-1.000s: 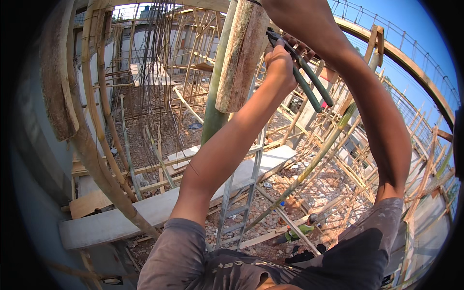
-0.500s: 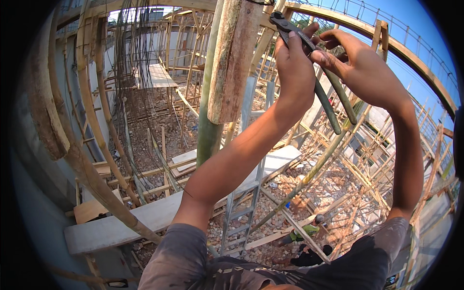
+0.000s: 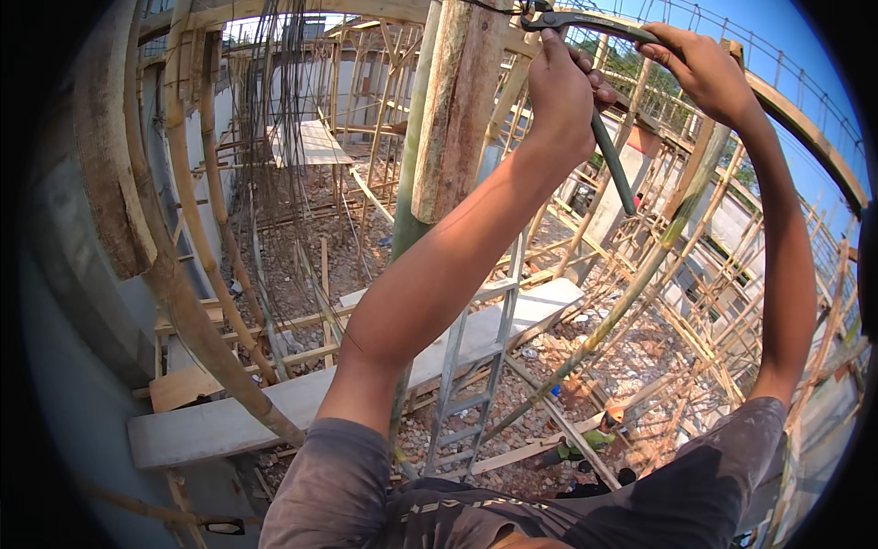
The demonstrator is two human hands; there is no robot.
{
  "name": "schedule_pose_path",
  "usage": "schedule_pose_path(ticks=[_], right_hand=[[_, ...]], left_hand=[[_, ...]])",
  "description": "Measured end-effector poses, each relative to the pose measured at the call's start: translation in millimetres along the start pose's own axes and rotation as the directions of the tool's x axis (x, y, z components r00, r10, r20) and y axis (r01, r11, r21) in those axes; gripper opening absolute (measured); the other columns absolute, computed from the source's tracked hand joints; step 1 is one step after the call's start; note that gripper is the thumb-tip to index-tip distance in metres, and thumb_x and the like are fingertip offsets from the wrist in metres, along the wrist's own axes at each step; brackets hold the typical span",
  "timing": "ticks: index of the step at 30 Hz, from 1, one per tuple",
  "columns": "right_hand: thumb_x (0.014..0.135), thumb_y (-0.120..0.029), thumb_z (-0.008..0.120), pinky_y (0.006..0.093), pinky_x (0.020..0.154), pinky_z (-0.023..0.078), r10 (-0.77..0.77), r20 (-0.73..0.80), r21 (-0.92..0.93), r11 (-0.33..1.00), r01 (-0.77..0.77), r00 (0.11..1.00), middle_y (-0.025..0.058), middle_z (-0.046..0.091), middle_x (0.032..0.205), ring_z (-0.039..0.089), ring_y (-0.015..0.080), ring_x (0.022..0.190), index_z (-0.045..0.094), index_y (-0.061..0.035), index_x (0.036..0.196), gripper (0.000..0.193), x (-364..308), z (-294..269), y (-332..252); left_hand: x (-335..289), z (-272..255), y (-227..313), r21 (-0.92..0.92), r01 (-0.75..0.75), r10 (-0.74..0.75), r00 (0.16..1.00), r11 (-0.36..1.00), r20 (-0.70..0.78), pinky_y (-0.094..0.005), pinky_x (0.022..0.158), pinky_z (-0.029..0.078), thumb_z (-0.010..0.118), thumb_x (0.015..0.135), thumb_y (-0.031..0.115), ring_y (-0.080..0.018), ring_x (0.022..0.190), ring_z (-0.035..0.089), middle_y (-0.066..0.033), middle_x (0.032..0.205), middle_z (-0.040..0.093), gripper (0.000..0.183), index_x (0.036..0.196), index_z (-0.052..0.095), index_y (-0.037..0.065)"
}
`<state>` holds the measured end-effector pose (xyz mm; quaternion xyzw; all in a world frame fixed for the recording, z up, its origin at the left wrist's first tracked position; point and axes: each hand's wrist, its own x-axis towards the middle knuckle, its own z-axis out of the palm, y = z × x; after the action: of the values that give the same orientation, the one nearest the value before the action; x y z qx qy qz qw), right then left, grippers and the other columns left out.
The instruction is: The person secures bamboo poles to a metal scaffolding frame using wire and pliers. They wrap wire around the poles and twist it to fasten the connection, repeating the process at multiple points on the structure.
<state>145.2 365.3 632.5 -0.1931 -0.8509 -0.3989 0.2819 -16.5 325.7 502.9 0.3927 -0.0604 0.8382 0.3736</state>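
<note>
Cutters [image 3: 585, 18] are up top, just right of the timber [image 3: 462, 110], handles spread wide. Right hand [image 3: 702, 73] has its fingers closed on one handle; left hand [image 3: 562, 91] curls round the other, thumb by the head. Tbh I'd steady the head square and squeeze from the handle ends for better leverage.

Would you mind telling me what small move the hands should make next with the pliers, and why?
Probably draw the right hand toward the left hand, closing the pliers: their handles are spread wide, one in each hand, and their head sits by the dark wire at the timber, though its exact bite is hard to see.
</note>
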Motion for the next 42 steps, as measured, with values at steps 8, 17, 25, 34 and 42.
schedule_pose_path(ticks=[8,17,25,34,42], right_hand=[[0.103,-0.039,0.052,0.0430,0.087,0.053,0.006,0.082,-0.139,0.990,0.005,0.997,0.0206,0.071,0.110,0.068,0.0357,0.102,0.059,-0.0059,0.135,0.046,18,-24,-20],[0.103,-0.048,0.049,0.0466,0.083,0.054,0.257,0.106,-0.316,0.925,-0.212,0.961,0.0196,0.073,0.106,0.069,0.0345,0.096,0.064,-0.0125,0.132,0.049,9,-37,-51],[0.088,-0.058,0.066,0.0371,0.075,0.051,0.161,0.272,-0.367,0.929,-0.052,0.949,0.0158,0.065,0.080,0.064,0.0267,0.076,0.056,0.0029,0.137,0.078,-12,-62,-86],[0.095,-0.011,0.052,0.0487,0.100,0.049,-0.226,-0.377,-0.758,0.632,-0.159,0.898,0.0196,0.060,0.124,0.061,0.0314,0.113,0.053,-0.0002,0.139,0.045,-20,23,-64],[0.082,-0.007,0.055,0.0429,0.089,0.050,-0.318,-0.288,-0.643,0.764,0.064,0.903,0.0132,0.068,0.096,0.068,0.0260,0.091,0.067,-0.0033,0.107,0.028,33,-19,-46]], left_hand=[[8,-1,-2,-0.112,-0.037,0.039,0.999,0.993,0.011,-0.0341,0.063,0.050,0.025,0.111,0.046,-0.0129,0.070,0.044,-0.0024,0.081,0.044,0.042,0.095,0.038,0.010],[26,6,-22,-0.248,-0.133,0.120,0.990,0.960,-0.067,-0.0346,0.063,0.049,0.031,0.109,0.052,-0.0130,0.070,0.049,-0.0016,0.084,0.049,0.044,0.096,0.043,0.012],[65,18,-46,-0.469,-0.161,0.111,0.985,0.868,-0.133,-0.0303,0.061,0.042,0.041,0.107,0.054,-0.0102,0.065,0.043,0.0045,0.074,0.044,0.039,0.093,0.047,0.017],[60,14,-50,-0.497,-0.130,0.153,0.988,0.858,0.005,-0.0411,0.108,0.037,0.031,0.111,0.048,-0.0226,0.113,0.052,-0.0064,0.118,0.057,0.044,0.121,0.054,0.011],[-5,-17,20,0.343,-0.143,0.056,0.966,0.929,0.251,-0.0346,0.081,0.050,0.039,0.109,0.047,-0.0171,0.093,0.058,-0.0062,0.113,0.062,0.042,0.122,0.053,0.009]])
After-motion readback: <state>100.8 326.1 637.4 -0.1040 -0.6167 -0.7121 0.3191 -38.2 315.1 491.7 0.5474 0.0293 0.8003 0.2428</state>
